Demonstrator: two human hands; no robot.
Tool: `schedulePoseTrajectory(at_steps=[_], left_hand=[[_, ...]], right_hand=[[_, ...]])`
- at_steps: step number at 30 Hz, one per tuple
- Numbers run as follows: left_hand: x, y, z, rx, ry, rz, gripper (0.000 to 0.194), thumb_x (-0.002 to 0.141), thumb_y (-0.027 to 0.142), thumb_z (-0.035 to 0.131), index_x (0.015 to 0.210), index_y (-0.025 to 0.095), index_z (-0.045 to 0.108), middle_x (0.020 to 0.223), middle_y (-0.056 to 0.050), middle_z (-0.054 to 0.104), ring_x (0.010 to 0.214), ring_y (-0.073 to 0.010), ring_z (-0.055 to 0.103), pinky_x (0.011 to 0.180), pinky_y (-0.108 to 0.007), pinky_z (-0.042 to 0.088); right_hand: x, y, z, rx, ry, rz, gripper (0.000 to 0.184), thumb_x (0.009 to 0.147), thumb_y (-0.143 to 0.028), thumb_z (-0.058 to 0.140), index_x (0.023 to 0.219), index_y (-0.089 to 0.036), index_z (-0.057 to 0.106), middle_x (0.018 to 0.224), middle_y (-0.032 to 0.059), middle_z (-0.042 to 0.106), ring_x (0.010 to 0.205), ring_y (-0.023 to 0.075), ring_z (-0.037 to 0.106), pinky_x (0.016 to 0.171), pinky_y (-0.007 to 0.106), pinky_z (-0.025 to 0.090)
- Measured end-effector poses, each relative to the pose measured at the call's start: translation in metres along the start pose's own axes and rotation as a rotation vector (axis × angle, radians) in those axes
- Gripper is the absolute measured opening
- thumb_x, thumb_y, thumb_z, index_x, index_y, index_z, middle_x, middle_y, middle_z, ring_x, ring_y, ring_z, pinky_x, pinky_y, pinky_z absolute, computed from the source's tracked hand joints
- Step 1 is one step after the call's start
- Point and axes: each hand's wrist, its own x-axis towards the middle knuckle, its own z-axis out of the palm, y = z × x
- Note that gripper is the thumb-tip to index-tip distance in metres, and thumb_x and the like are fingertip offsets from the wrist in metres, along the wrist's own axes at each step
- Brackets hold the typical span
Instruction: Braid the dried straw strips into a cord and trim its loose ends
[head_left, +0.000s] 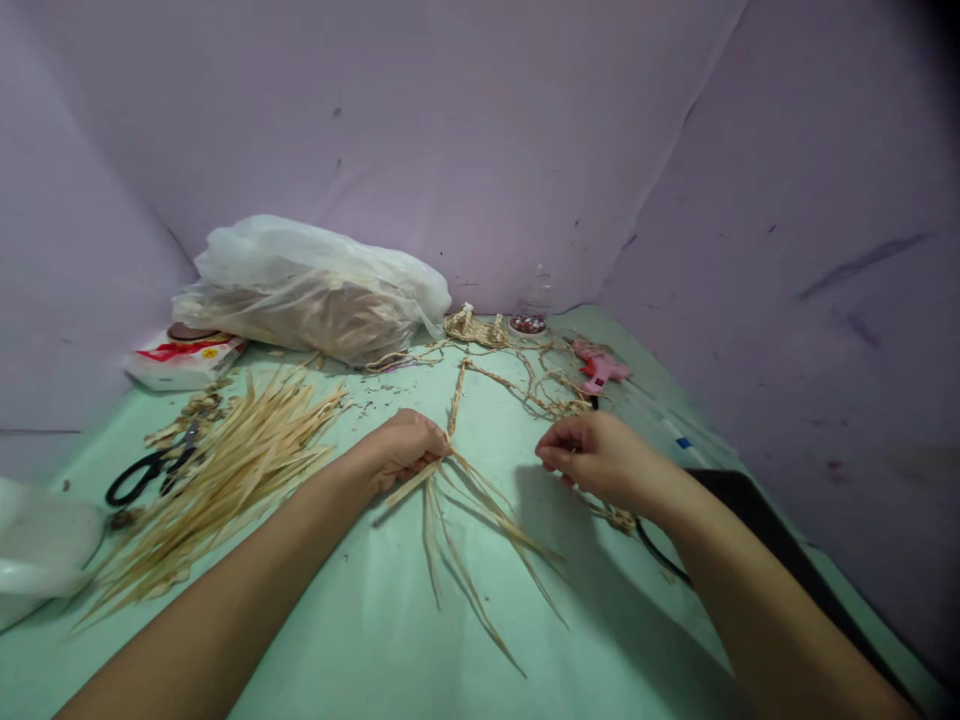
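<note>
A thin braid (456, 405) of dried straw-coloured strips runs down the middle of the table. My left hand (409, 447) is closed around its lower end, fingers pinched where the loose strips (480, 510) fan out. Some of these strips point toward me, others off to the right. To the right of the braid, apart from it, my right hand (592, 455) hovers with its fingers curled and thumb pressed in. Whether anything sits between those fingertips is hidden. Finished cord (555, 405) lies in loops beyond the right hand.
Left of my arm are a pile of dry strips (247, 460), black-handled scissors (139, 478) and a white-and-red box (187, 362). A filled plastic bag (322, 290) leans on the wall. A clear bottle (532, 300), pink glue gun (600, 368) and dark flat object (757, 520) stand right.
</note>
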Motion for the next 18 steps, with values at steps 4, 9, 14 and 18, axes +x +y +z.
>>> schedulePoseTrajectory(at_steps=[4, 9, 14, 18], left_hand=[[-0.001, 0.000, 0.002, 0.002, 0.007, 0.017, 0.011, 0.054, 0.014, 0.054, 0.048, 0.015, 0.045, 0.033, 0.008, 0.028, 0.030, -0.0027, 0.018, 0.034, -0.019, 0.008], [-0.003, -0.001, 0.003, 0.019, 0.029, 0.034, 0.010, 0.054, 0.015, 0.055, 0.049, 0.015, 0.046, 0.033, 0.007, 0.029, 0.031, -0.0033, 0.019, 0.034, -0.019, 0.008], [-0.003, -0.001, 0.003, 0.029, 0.030, 0.043, 0.013, 0.053, 0.018, 0.058, 0.050, 0.015, 0.046, 0.035, 0.008, 0.029, 0.032, -0.0031, 0.019, 0.035, -0.019, 0.008], [-0.002, -0.002, 0.003, 0.033, 0.028, 0.043, 0.014, 0.051, 0.017, 0.059, 0.051, 0.015, 0.046, 0.035, 0.008, 0.030, 0.032, -0.0031, 0.020, 0.034, -0.019, 0.007]], right_hand=[[-0.009, 0.003, 0.011, -0.048, -0.067, -0.008, 0.016, 0.069, -0.023, 0.053, 0.070, -0.015, 0.067, 0.061, 0.0035, 0.063, 0.051, 0.0112, 0.051, 0.047, 0.022, 0.035], [-0.016, -0.002, 0.019, 0.027, -0.218, -0.061, 0.015, 0.065, -0.021, 0.058, 0.074, -0.015, 0.068, 0.066, 0.0032, 0.064, 0.056, 0.0116, 0.052, 0.050, 0.021, 0.037], [-0.034, -0.004, 0.005, 0.164, -0.687, -0.177, 0.016, 0.061, -0.024, 0.066, 0.073, -0.014, 0.069, 0.058, -0.0011, 0.060, 0.052, 0.0092, 0.050, 0.049, 0.019, 0.036], [-0.030, 0.001, -0.001, 0.470, -0.666, -0.135, 0.021, 0.064, -0.033, 0.065, 0.069, -0.013, 0.067, 0.057, -0.0003, 0.059, 0.046, 0.0073, 0.046, 0.047, 0.020, 0.036]])
